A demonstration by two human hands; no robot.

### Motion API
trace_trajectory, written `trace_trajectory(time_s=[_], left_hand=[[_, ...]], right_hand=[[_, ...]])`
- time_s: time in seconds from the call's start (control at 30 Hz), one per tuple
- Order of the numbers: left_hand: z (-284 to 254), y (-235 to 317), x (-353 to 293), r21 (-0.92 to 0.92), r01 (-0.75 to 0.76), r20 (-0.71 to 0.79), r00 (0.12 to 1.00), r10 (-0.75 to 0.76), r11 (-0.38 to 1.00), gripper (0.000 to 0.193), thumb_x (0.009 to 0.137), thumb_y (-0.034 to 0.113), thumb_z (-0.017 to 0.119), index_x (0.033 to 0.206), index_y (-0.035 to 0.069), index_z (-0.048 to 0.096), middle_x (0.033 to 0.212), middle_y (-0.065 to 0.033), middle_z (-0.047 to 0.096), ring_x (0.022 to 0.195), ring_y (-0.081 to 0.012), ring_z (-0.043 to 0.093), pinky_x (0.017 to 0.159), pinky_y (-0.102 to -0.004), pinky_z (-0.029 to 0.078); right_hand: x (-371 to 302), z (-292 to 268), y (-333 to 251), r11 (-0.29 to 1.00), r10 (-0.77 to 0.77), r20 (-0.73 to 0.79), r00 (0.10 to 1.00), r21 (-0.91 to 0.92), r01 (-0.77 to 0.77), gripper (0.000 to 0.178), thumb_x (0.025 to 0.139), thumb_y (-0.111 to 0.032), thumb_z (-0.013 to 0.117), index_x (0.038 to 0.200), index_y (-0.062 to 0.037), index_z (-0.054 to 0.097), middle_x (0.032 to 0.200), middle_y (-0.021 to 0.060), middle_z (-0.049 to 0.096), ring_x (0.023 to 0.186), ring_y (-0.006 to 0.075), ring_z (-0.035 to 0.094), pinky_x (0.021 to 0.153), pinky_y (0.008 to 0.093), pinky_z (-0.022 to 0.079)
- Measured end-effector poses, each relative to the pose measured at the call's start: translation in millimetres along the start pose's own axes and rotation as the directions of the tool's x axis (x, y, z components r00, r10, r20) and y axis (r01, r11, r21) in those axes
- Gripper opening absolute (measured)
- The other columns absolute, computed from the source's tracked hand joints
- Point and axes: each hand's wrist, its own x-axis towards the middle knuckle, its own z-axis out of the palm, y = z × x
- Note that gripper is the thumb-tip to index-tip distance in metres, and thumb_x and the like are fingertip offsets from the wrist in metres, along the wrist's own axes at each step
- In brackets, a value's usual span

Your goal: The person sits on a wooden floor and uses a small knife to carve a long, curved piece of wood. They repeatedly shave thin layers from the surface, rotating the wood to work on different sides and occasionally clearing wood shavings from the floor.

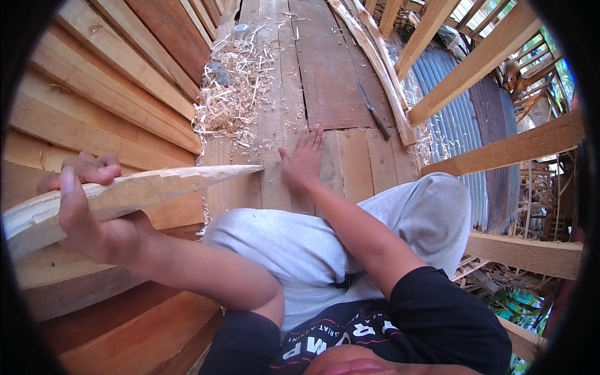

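Tapered timber point(159, 185) reaches across a plank floor point(351, 159)

The plank floor stretches away ahead, its boards meeting a wide brown panel point(331, 75) at a straight seam. Thick boards point(106, 103) crowd the left side, leaving little room around the timber there. Along the right edge stand wooden beams point(481, 62), with corrugated sheets point(453, 94) beyond them. Grey trousers point(281, 240) over bent legs close off the near side. The tapered timber's broad end runs out of view at the left; its narrow point stops just beside the right hand, though whether it touches the floor I cannot tell. Pale poles point(375, 56) edge the bare stretch, and a heap of shavings point(234, 103) fills its left margin. The left grip point(94, 203) is closed around the timber; the right grip point(304, 159) is spread flat, palm down on the planks, with nothing visible in it. Smallest, a knife point(374, 113) lies across the seam near the poles, well clear of the shavings
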Motion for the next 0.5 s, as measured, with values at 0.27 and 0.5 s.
trace_trajectory(time_s=[0.27,0.5], left_hand=[[-1.1,0.0,-3.1,-0.019,0.042,-0.061,0.997,-0.043,0.999,0.013,0.079,0.020,0.055,0.083,0.010,0.047,0.061,-0.0048,0.043,0.063,-0.0136,0.040,0.062,-0.0302,0.033],[0.8,-5.7,3.5,-0.031,0.038,-0.023,0.999,-0.039,0.999,0.020,0.079,0.025,0.054,0.090,0.010,0.046,0.062,-0.0053,0.043,0.062,-0.0139,0.039,0.062,-0.0304,0.032]], right_hand=[[24.8,6.0,-25.6,0.999,0.025,0.085,0.996,-0.036,-0.022,0.074,0.095,-0.051,0.033,0.147,0.0008,0.022,0.150,0.0359,0.003,0.142,0.0458,-0.003,0.115,0.0504,-0.004],[69.0,36.2,-32.4,0.627,-0.452,0.069,0.889,0.733,0.262,0.070,0.096,-0.047,0.031,0.148,-0.0013,0.021,0.152,0.0300,0.009,0.144,0.0406,0.001,0.116,0.0497,-0.002]])
